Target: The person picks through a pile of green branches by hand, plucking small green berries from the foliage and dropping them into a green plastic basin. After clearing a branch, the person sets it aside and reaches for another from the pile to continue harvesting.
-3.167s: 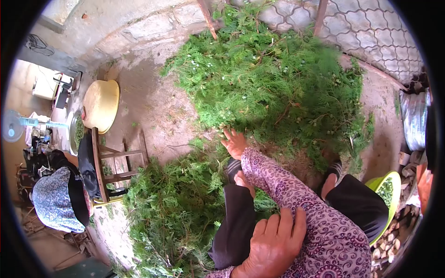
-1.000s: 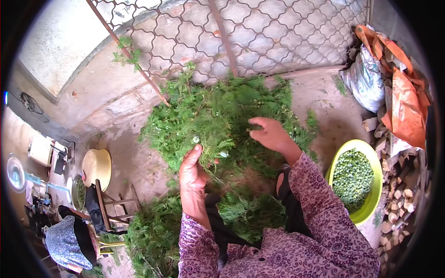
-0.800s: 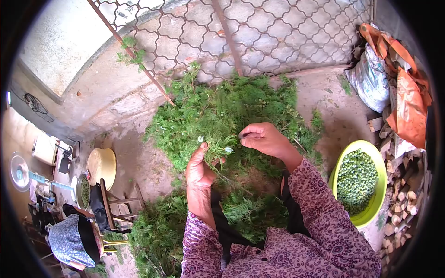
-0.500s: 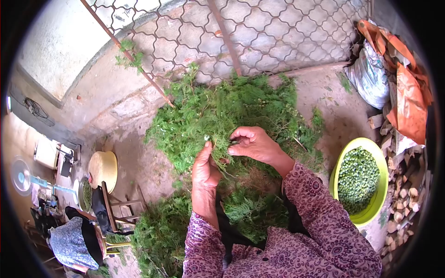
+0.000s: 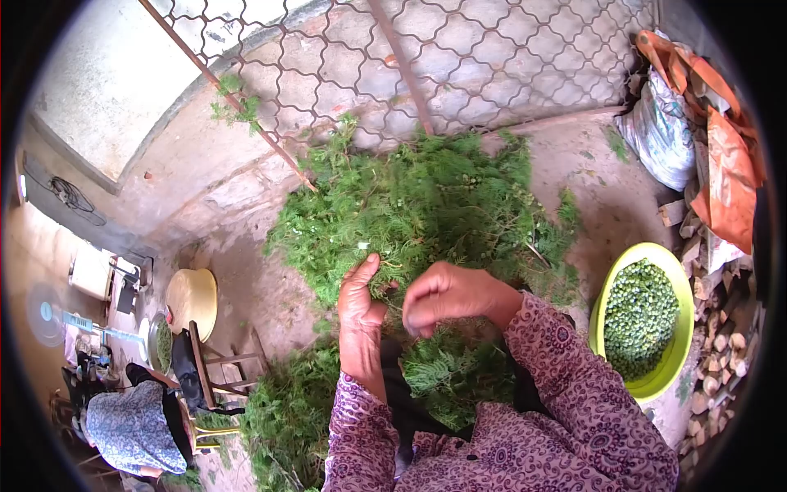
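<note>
My left hand [image 5: 361, 307] is raised, thumb up and fingers curled, around a feathery green sprig [image 5: 393, 269] that blends into the foliage behind. Just to its right is my right hand [image 5: 451, 297], back toward me, fingers bent and pointing down. Its fingertips are blurred, and anything between them is hidden. Beyond both hands a large heap of cut green branches [image 5: 459, 184] lies on the ground, with small pale round fruits among the leaves. More feathery sprigs [image 5: 455, 373] rest in my lap below the hands.
A yellow-green basin [image 5: 687, 328] of small green round fruits stands at right, beside stacked firewood [image 5: 725, 344]. White sacks [image 5: 660, 139] and an orange sheet [image 5: 725, 180] lie behind. At left are another branch pile [image 5: 291, 410], a wooden chair [image 5: 234, 369], a tan basin [image 5: 194, 299] and a bent-over person [image 5: 135, 426].
My right hand has pulled away from the sprig at my left hand, moving down toward me with its fingers turned downward. My left hand has stayed nearly in place.
</note>
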A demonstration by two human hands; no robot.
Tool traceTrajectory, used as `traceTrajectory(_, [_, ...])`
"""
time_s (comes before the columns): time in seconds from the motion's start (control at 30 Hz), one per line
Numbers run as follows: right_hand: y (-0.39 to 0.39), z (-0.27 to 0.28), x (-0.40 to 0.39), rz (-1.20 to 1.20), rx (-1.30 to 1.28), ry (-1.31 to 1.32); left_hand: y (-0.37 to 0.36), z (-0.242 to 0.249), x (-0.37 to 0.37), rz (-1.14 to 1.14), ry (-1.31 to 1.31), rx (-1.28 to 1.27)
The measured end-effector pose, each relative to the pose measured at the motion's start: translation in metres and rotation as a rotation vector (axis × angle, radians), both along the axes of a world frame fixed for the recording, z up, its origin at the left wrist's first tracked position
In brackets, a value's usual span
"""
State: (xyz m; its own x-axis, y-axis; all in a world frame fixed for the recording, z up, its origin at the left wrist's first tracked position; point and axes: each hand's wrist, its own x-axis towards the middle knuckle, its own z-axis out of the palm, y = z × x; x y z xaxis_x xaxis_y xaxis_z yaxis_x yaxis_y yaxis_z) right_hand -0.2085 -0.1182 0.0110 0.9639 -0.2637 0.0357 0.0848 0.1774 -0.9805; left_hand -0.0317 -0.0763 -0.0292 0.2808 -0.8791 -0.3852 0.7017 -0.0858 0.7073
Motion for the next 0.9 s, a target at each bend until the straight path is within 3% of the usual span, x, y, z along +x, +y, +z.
traceTrajectory(0.03, [-0.004,-0.003,-0.001,0.000,0.004,-0.003,0.003,0.004,-0.001,0.000,-0.003,0.004])
traceTrajectory(0.1, [-0.021,-0.013,-0.004,-0.388,0.226,-0.091,0.006,0.009,-0.003,0.012,-0.022,0.066])
traceTrajectory(0.17, [-0.032,-0.016,-0.006,-0.485,0.366,-0.188,0.009,0.008,-0.001,-0.011,-0.069,0.044])
traceTrajectory(0.43, [-0.017,-0.014,0.006,-0.538,0.051,0.082,0.010,0.009,-0.012,-0.089,-0.162,0.018])
traceTrajectory(0.5, [-0.020,-0.019,0.006,-0.489,0.054,0.087,0.010,0.008,-0.012,-0.082,-0.175,0.010])
traceTrajectory(0.57, [-0.022,-0.028,0.009,-0.536,-0.116,0.048,0.012,0.011,-0.013,-0.104,-0.233,0.000])
traceTrajectory(0.9, [-0.017,-0.022,0.011,-0.624,-0.186,0.156,0.016,0.014,-0.017,-0.186,-0.384,-0.116])
